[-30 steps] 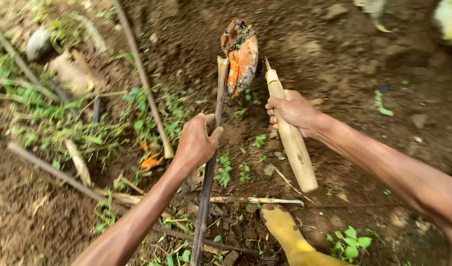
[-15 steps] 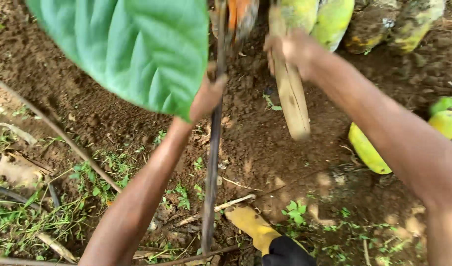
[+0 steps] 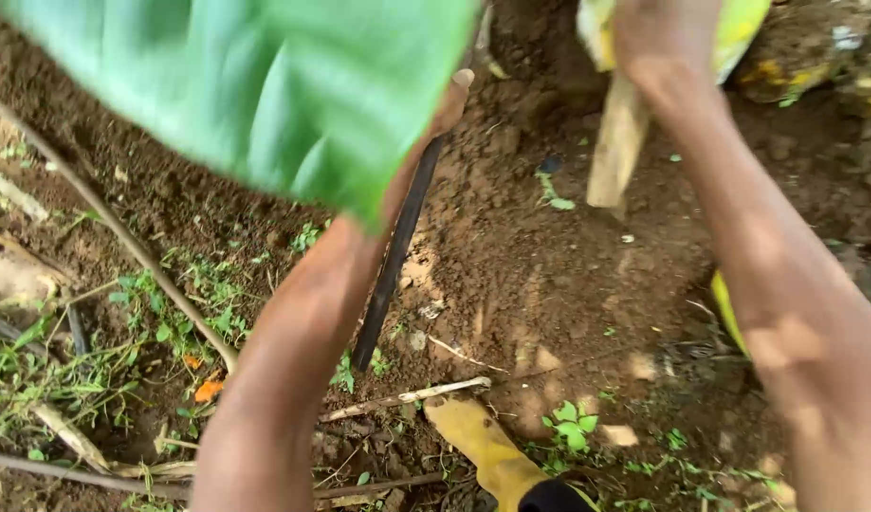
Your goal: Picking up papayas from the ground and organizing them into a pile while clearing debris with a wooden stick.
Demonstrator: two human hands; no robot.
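Note:
My left hand [image 3: 442, 106] is mostly hidden behind a big green leaf [image 3: 265, 85]; only a thumb and part of the palm show, closed around a thin dark stick [image 3: 394, 256] that slants down to the soil. My right hand [image 3: 665, 38] is at the top edge, gripping a pale wooden handle [image 3: 614, 142] whose butt end points down. Yellow-green fruit [image 3: 739, 28] lies just behind that hand. The view is blurred.
Bare brown soil fills the middle. A yellow boot toe [image 3: 478, 441] stands at the bottom. Another yellow-green fruit edge [image 3: 727, 308] shows beside my right forearm. Weeds, twigs and a long thin stem [image 3: 122, 237] lie on the left.
The view has swung upward and forward: both hands have moved toward the top of the frame, the leaf now covers more of the left hand, and the orange rotten pod is out of sight.

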